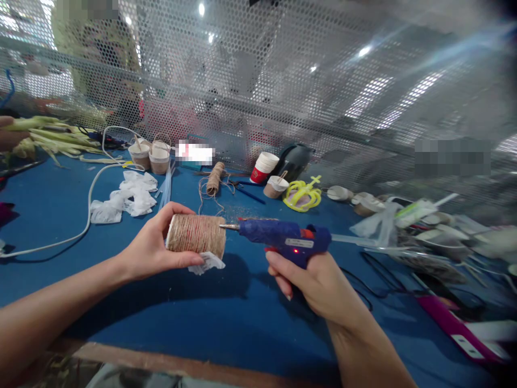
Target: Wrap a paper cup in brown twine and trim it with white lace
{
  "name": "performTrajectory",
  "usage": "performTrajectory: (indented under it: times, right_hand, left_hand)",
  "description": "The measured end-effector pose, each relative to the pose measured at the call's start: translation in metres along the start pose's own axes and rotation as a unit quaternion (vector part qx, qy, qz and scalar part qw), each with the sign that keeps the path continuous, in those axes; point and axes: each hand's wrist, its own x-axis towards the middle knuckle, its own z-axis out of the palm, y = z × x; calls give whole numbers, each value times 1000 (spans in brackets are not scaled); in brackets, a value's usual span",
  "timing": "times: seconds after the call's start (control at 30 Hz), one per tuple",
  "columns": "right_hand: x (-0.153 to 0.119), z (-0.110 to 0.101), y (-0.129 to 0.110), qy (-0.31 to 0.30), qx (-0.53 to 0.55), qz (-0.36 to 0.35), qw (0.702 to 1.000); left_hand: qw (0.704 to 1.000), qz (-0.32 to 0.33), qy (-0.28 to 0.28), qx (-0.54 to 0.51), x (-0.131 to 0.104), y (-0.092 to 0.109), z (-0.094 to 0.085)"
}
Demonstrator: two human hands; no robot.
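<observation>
My left hand (161,242) is wrapped round a twine-covered cup (197,233), tipped on its side above the blue table. A white scrap of tissue (209,262) sticks out below the cup, by my thumb. In my right hand (311,275) is a blue glue gun (278,237), its metal nozzle pointing left at the cup's right end. Whether the nozzle touches the twine I cannot tell. A red light glows on the gun's side, and a clear glue stick (349,239) comes out of its back.
Behind the cup lies a twine spool (215,179). Farther right stand stacked paper cups (264,167) and a yellow crown-shaped piece (302,195). White tissue (129,198) and a white cable (89,207) lie left. Clutter (440,231) fills the right. Another person's hand (10,134) holds pale strips.
</observation>
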Motion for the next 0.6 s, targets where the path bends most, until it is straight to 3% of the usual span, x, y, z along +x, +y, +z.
performTrajectory:
  times: [0.17,0.33,0.43,0.6]
  right_hand:
    - [2,-3,1,-16,0,-3,1000]
    - [-4,0,-7,7,15,12,1000]
    - [-6,1,-7,-3,20,19,1000]
    - [1,-2,0,-36,28,4,999]
  left_hand:
    - [997,57,12,47,-2,-6,-1]
    - [999,22,25,19,1,-4,0]
    - [1000,-1,21,-4,2,-2,1]
    - [999,14,31,3,1,-4,1]
